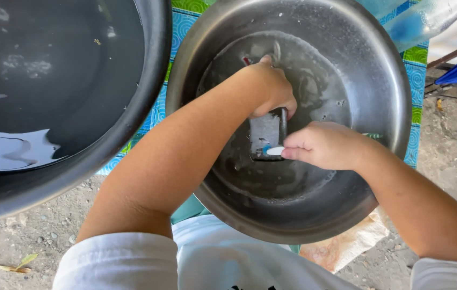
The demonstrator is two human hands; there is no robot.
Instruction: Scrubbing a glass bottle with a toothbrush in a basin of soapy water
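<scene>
Two hands at work inside steel basin

Two forearms are angled down into the steel basin (384, 80). At basin centre, the left hand (271, 91) is curled tight around the top of a flat dark metal piece (265, 134), held upright in shallow soapy water. Just beside it, the right hand (322, 145) is pinched on a small white brush (274, 151), pressed against the piece's lower edge.

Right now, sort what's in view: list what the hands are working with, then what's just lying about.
In hand:
- left hand gripping a flat grey metal piece
- right hand pinching a small white-and-blue scrubber against it
- steel basin of soapy water

Lying about:
- dark basin of water
- patterned mat
- dry leaf
- crumpled bag
</scene>
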